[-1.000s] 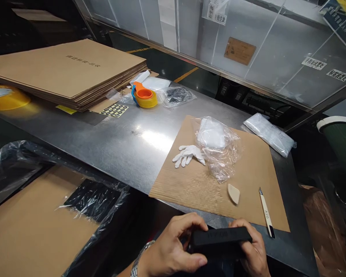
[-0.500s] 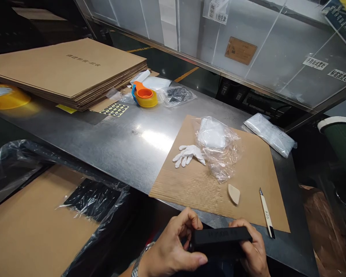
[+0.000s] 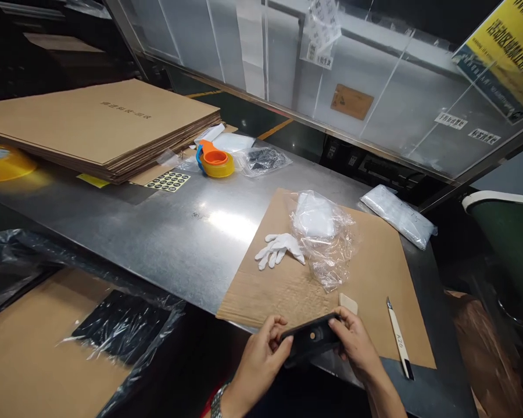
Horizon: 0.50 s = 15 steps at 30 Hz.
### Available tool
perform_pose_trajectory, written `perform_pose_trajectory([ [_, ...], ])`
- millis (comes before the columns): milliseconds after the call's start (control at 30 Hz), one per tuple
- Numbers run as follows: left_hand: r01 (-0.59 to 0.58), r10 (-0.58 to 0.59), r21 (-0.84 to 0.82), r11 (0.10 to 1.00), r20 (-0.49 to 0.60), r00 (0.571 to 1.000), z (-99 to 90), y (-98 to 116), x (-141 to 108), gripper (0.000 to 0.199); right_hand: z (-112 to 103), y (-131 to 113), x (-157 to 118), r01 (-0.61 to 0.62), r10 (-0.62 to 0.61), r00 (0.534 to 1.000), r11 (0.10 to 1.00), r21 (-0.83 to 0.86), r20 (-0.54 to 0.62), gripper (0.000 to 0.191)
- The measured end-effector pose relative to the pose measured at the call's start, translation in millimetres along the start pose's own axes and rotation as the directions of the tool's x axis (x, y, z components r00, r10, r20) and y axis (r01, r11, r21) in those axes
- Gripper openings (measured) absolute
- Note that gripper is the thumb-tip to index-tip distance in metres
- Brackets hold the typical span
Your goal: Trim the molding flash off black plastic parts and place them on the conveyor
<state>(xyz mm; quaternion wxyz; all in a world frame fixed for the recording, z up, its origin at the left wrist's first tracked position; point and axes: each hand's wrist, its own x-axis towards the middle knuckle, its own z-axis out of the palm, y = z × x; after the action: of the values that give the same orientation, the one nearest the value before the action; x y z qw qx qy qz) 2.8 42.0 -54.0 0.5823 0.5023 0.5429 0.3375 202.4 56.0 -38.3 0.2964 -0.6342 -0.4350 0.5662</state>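
By the cardboard sheet's (image 3: pixel 377 255) near edge, I held the black part (image 3: pixel 304 343), its ends pinched in my left hand (image 3: pixel 261 361) and right hand (image 3: pixel 358 346); a white glove (image 3: pixel 281 249) lay on the sheet.

Black held part (image 3: pixel 305 348); white glove (image 3: pixel 281 249); orange, blue and yellow tape dispenser (image 3: pixel 216 158); cream sticker sheet (image 3: pixel 168 181) patterned with rows of black circles; silver-grey table (image 3: pixel 169 238).

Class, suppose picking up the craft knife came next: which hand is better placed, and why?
Probably the right hand: the craft knife lies to its right, farther from the left hand. Both hold the black part, so the right would need freeing.
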Motion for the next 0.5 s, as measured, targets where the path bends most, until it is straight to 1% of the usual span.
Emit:
perform_pose_trajectory([
  [100,0.046,-0.048,0.19,0.981,0.004,0.999,3.5,-15,10,0.025,-1,-5,30,0.081,-0.083,0.996,0.991,-0.104,-0.015,0.041],
  [200,0.087,-0.074,0.257,0.962,-0.059,0.995,9.0,-22,16,0.037,-9,-20,60,0.19,-0.218,0.972,0.949,-0.252,-0.088,0.039],
  [267,0.067,-0.037,0.284,0.956,-0.107,0.994,14.6,-23,20,0.049,-17,-34,81,0.236,-0.306,0.94,0.904,-0.357,-0.154,0.031],
  [333,0.007,0.027,0.305,0.952,-0.105,0.994,20.7,-24,24,0.06,-24,-48,103,0.231,-0.353,0.911,0.865,-0.445,-0.214,0.024],
  [400,-0.059,0.087,0.308,0.95,-0.077,0.993,25.6,-24,26,0.065,-28,-57,125,0.185,-0.356,0.897,0.841,-0.508,-0.263,0.021],
  [500,-0.092,0.116,0.319,0.943,-0.058,0.992,29.0,-30,30,0.06,-29,-63,151,0.118,-0.326,0.897,0.828,-0.549,-0.3,0.021],
])
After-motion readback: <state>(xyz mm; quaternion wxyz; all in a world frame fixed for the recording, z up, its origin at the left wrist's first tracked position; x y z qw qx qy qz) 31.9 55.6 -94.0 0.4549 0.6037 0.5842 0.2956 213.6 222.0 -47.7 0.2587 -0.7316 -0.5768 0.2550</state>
